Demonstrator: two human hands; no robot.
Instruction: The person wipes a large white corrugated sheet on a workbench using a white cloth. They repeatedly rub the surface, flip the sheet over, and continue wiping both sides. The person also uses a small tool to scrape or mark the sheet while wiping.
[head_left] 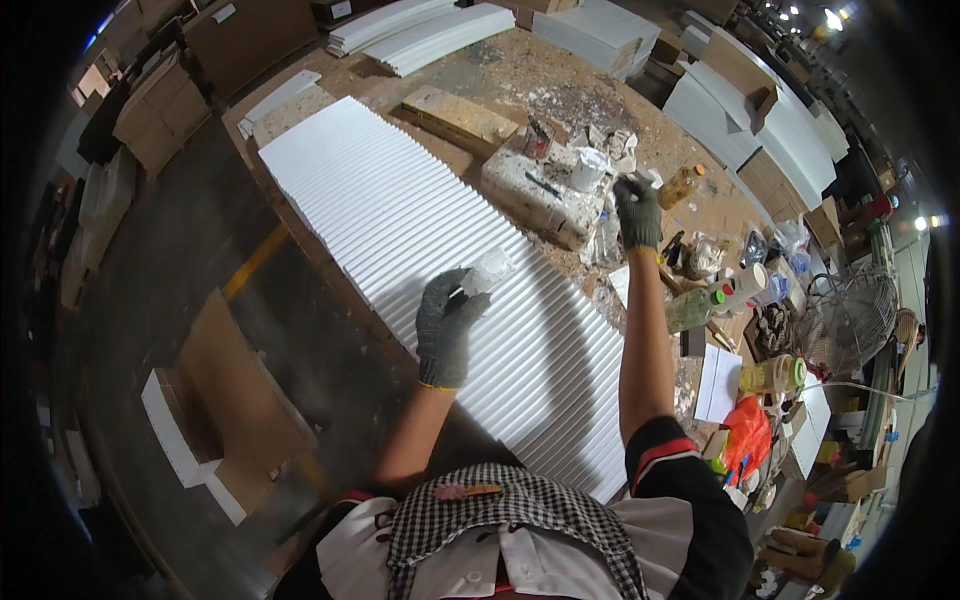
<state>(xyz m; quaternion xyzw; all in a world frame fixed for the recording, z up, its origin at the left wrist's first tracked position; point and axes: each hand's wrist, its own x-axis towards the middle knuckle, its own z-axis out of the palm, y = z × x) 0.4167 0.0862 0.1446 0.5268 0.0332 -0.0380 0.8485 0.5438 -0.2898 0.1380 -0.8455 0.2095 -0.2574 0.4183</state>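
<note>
**A:** What lay furthest left in the view?

**B:** Flat cardboard sheets [235, 385] rested on the dark floor beside a workbench [480, 75]. Across the bench ran a long white ribbed panel [430, 250], its grooves crossing it from edge to edge.

**A:** And the hands?

**B:** Both wore grey gloves. The left hand [445, 325] hovered over the middle of the panel, its fingers wrapped around a small clear plastic bottle [487, 270] tipped toward the ribs. The right hand [638, 210] stretched further out, past the panel's far edge, with its fingers closed on a small white object [640, 180]; I could not tell what it was. It was near a white tub [588, 168] on a paint-spattered block [540, 195].

**A:** What sat to the right?

**B:** A crowd of bottles [700, 305], a white cylinder [745, 283], an orange bag [748, 435] and a wire fan guard [850, 320].

**A:** How might the bottle have been handled well?

**B:** In my judgement, it needed a firm wrap with the nozzle kept close to one groove, so nothing spilled onto neighbouring ribs. With the right arm reaching away, the left would have done best to keep the bottle steady and level until both hands were over the panel.
</note>
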